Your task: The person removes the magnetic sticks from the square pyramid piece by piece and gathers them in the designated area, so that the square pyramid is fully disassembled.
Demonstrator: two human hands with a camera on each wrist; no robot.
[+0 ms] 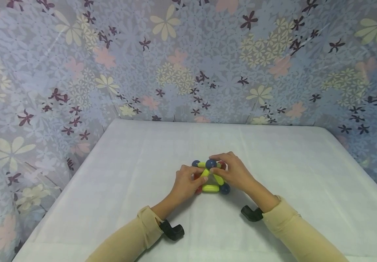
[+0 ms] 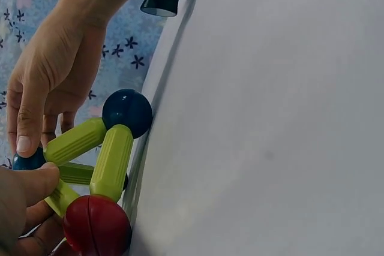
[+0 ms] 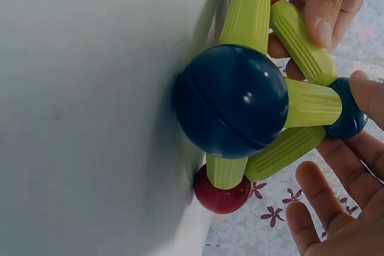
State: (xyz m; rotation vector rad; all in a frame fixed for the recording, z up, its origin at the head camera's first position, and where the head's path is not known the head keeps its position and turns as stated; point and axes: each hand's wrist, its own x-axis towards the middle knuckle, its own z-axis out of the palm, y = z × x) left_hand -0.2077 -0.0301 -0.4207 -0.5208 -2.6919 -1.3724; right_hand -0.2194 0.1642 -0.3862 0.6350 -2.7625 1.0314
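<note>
A toy frame of lime-green ridged rods (image 1: 210,188) joined by blue and red balls stands on the white table, shaped like a small pyramid. On its near side are a large blue ball (image 3: 231,100) and a red ball (image 2: 97,225). My left hand (image 1: 186,181) pinches a slanting green rod (image 3: 303,41) between thumb and fingers. At the top, the thumb and fingers of my right hand (image 1: 235,171) grip a blue ball (image 1: 211,164), where the rods meet. Another blue ball (image 1: 195,163) and a red ball (image 1: 222,165) show behind, partly covered by the hands.
A white cloth covers the table (image 1: 126,163), which ends at a flower-patterned curtain (image 1: 175,65). Black wrist mounts (image 1: 173,231) stick out under both beige sleeves (image 1: 129,233), low over the cloth.
</note>
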